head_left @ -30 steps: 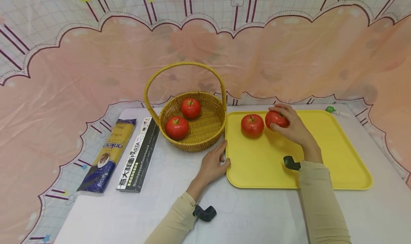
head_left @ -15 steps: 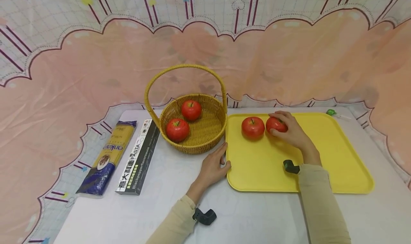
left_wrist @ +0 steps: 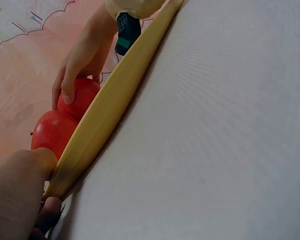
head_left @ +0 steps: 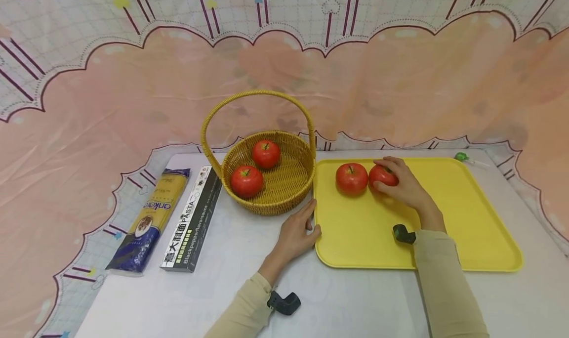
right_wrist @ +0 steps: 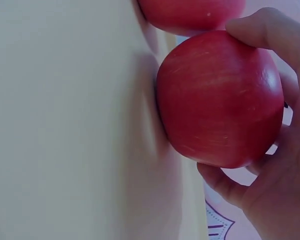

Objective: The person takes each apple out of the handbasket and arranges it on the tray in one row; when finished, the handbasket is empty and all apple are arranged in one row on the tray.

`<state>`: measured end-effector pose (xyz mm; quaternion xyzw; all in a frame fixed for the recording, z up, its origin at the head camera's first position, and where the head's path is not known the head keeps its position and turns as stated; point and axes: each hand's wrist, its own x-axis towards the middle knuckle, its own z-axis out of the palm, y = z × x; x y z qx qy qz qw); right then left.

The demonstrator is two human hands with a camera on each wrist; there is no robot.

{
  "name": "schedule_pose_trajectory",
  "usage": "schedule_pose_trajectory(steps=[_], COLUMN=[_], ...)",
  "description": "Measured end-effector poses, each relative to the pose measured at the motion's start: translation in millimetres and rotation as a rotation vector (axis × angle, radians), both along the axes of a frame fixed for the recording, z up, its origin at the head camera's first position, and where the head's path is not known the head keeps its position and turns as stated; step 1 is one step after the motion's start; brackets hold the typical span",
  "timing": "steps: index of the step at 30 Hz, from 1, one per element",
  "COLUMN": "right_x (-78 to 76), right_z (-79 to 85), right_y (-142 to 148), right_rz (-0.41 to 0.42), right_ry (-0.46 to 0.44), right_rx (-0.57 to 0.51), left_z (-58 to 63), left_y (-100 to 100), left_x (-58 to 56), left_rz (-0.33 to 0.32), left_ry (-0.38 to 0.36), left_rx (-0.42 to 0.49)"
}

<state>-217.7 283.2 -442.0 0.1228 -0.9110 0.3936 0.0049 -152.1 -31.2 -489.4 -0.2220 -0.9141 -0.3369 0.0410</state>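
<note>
My right hand [head_left: 402, 185] grips a red apple [right_wrist: 220, 100] low over the yellow tray [head_left: 364, 234], thumb on one side and fingers on the other. Right beside it, to the left, sits another red apple [head_left: 351, 179] on the tray. My left hand [head_left: 295, 232] lies at the tray's left edge, its extended index finger and thumb touching the rim. In the left wrist view, the thumb [left_wrist: 40, 162] reaches the rim near the corner. Two more apples, one nearer [head_left: 246, 181] and one farther back [head_left: 265, 154], lie in a woven basket [head_left: 289, 199].
The basket's tall arched handle [head_left: 258, 92] rises left of the tray. Farther left lie a black-and-white pasta box [head_left: 191, 219] and a blue-and-yellow pasta bag [head_left: 148, 219]. A green lollipop [head_left: 462, 156] lies beyond the tray's back right corner. A patterned cloth [head_left: 178, 91] hangs behind.
My right hand and its apple have lowered slightly toward the tray, beside the other apple. The left hand keeps its place at the rim. The head view has shifted a little.
</note>
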Motion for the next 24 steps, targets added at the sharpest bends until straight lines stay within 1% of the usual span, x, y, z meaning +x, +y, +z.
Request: schedule_pose_trajectory(steps=[5,10,15,24], right_x=[0.6,0.2,-0.2,0.1], right_z=[1.4,0.0,1.0,5.6], right_y=[-0.1,0.0,-0.1,-2.9], right_rz=[0.002,0.011,0.008,-0.005], right_ry=[-0.038,-0.036,-0.008,0.093], right_rx=[0.003,0.005,-0.021,-0.076], left_z=[-0.1,-0.1,0.1,2.2], left_y=[0.1,0.5,0.8,1.4], left_x=[0.2,0.0,-0.5,0.3], left_rz=[0.004,0.006,0.004,0.012], left_ry=[-0.015,-0.007,-0.01,-0.016], left_rx=[-0.007,-0.011,-0.007,-0.023])
